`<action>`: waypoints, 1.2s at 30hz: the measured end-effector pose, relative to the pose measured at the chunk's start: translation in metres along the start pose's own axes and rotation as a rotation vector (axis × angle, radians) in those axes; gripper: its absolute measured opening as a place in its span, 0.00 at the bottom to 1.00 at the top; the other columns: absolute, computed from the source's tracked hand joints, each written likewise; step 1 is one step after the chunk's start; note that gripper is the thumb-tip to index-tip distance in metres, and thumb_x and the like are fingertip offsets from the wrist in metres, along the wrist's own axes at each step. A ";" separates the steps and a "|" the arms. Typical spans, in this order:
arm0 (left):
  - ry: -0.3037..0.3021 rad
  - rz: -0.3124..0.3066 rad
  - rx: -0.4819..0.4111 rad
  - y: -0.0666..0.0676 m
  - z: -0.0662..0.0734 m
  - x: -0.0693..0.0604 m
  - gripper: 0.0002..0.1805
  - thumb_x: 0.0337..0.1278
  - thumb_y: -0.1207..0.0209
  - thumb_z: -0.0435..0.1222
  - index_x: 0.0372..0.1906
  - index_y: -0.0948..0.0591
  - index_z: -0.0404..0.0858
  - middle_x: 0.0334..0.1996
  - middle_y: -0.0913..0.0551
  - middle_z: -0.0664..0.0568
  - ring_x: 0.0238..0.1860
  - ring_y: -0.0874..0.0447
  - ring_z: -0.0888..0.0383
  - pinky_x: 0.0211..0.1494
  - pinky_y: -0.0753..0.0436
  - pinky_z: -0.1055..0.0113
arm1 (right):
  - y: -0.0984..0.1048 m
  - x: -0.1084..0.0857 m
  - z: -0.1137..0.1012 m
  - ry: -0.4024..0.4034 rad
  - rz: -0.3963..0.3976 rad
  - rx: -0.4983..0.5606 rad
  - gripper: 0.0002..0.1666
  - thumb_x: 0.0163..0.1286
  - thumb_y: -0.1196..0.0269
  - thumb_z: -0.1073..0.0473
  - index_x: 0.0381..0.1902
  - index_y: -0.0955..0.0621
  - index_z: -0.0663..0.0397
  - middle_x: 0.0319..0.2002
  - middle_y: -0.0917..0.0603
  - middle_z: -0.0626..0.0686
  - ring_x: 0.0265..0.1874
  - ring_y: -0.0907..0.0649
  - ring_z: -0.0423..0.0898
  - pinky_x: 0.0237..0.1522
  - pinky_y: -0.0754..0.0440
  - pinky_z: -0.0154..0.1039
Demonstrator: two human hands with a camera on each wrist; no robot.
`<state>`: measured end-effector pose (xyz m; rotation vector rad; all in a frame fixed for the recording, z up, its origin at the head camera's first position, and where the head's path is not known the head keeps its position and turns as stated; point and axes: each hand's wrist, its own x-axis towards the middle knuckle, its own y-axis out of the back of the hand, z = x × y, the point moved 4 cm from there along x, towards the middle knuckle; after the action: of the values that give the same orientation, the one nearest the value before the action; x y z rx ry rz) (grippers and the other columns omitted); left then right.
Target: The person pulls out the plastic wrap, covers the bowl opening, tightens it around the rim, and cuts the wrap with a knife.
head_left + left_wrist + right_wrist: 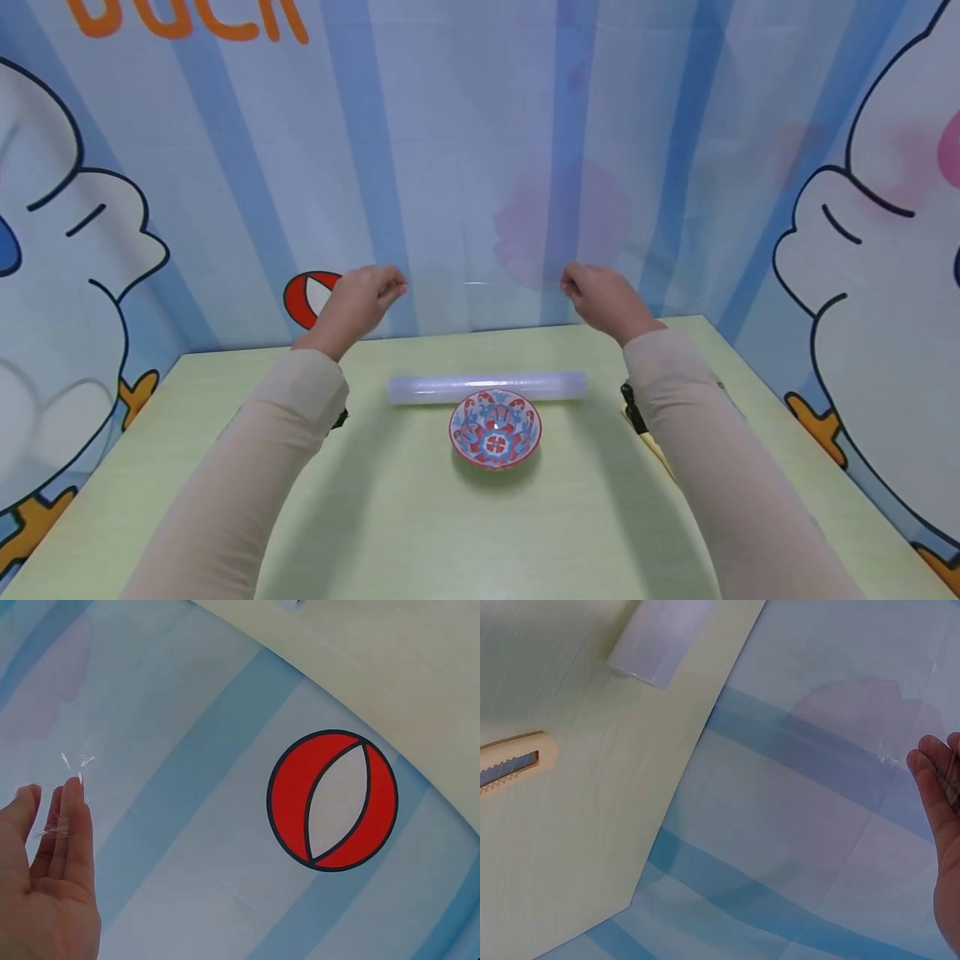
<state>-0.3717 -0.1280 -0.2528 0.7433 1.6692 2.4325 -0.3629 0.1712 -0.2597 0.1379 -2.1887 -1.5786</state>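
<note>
My left hand (360, 300) and right hand (609, 302) are raised at matching height beyond the bowl, apart from each other. Between them stretches a barely visible sheet of clear cling film (475, 283), which shows only by small glints. Creased film (66, 829) catches light at the left fingers in the left wrist view, and the fingers of each hand pinch an edge of it. Below, a patterned red, white and blue bowl (495, 429) stands upright on the table. Just behind it lies a roll of cling film (487, 388).
A utility knife (544, 754) with a pale orange body lies on the table (480, 533), partly covered by the right sleeve in the head view. A small dark object (341, 418) peeks out beside the left sleeve. A striped cartoon backdrop (465, 167) rises behind the table.
</note>
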 end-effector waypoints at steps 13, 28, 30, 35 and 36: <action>-0.051 -0.012 0.007 0.007 0.024 -0.044 0.09 0.62 0.45 0.39 0.43 0.20 0.41 0.37 0.17 0.50 0.36 0.20 0.55 0.42 0.20 0.60 | 0.009 -0.039 -0.006 0.087 -0.023 0.021 0.10 0.71 0.49 0.60 0.43 0.22 0.55 0.39 0.17 0.55 0.37 0.19 0.49 0.43 0.21 0.47; -0.307 0.073 0.104 -0.026 0.054 -0.141 0.08 0.48 0.35 0.35 0.37 0.17 0.46 0.35 0.17 0.59 0.33 0.19 0.65 0.38 0.17 0.70 | -0.017 -0.139 -0.023 0.254 -0.132 -0.031 0.05 0.65 0.43 0.60 0.38 0.21 0.49 0.33 0.18 0.44 0.30 0.20 0.37 0.33 0.21 0.35; -0.312 0.006 0.107 -0.038 0.053 -0.155 0.09 0.49 0.35 0.36 0.38 0.17 0.46 0.35 0.16 0.60 0.35 0.18 0.65 0.39 0.17 0.69 | -0.027 -0.152 -0.023 0.284 -0.151 -0.026 0.05 0.65 0.42 0.60 0.38 0.21 0.49 0.35 0.18 0.44 0.33 0.19 0.39 0.34 0.20 0.35; -0.333 -0.168 0.119 -0.072 0.051 -0.179 0.10 0.52 0.38 0.36 0.42 0.17 0.43 0.41 0.15 0.56 0.43 0.17 0.60 0.43 0.17 0.66 | -0.054 -0.178 -0.018 0.320 -0.177 -0.024 0.08 0.62 0.40 0.61 0.41 0.22 0.50 0.38 0.18 0.46 0.37 0.18 0.41 0.36 0.20 0.36; -0.343 -0.195 0.127 -0.078 0.050 -0.183 0.11 0.53 0.39 0.36 0.43 0.17 0.43 0.43 0.16 0.54 0.44 0.17 0.59 0.44 0.17 0.66 | -0.060 -0.181 -0.016 0.329 -0.173 -0.029 0.09 0.61 0.39 0.61 0.41 0.22 0.50 0.38 0.18 0.45 0.37 0.18 0.41 0.36 0.20 0.35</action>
<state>-0.2037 -0.1176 -0.3704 0.9065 1.6786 1.9543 -0.2037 0.1955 -0.3634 0.5516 -1.9386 -1.5493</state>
